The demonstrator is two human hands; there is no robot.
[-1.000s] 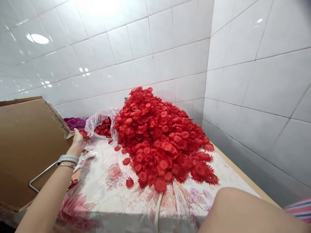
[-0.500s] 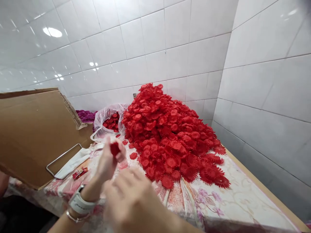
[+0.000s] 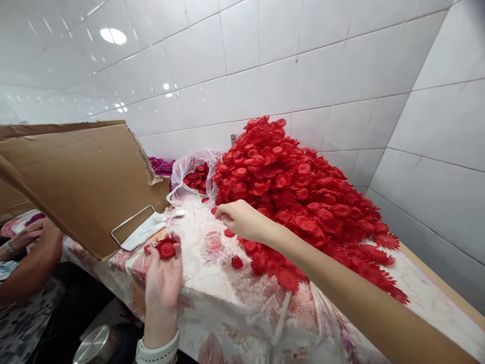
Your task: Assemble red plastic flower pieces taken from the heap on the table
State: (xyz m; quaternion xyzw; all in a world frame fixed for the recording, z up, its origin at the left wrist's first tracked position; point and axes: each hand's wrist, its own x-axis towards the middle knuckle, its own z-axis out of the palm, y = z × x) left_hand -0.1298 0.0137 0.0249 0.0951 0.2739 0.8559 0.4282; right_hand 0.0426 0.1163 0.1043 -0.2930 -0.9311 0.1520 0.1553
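Observation:
My left hand (image 3: 164, 280) is palm up, with its fingers curled around a red flower-shaped piece (image 3: 165, 248) that has a toothed edge. My right hand (image 3: 240, 218) reaches over the table with its fingertips pinched together, close to small red pieces on the cloth. What the pinch holds, if anything, is too small to make out. Just beyond it stands a clear plastic bag (image 3: 178, 174) with dark red discs (image 3: 197, 178) inside. Behind and right of that hand rises a big heap of red flower pieces (image 3: 299, 187), partly covered by my forearm.
A cardboard box (image 3: 79, 187) stands on the left, beside a metal wire handle (image 3: 131, 220) and a white cloth (image 3: 144, 232). A small pink dish (image 3: 213, 241) sits on the flowered tablecloth (image 3: 212, 283). Another person's arm (image 3: 41, 258) shows far left. Tiled walls (image 3: 265, 76) close the back and right.
The view has turned left. My left hand has come down and turned palm up with the red flower piece. My right hand has moved away from it, out toward the bag.

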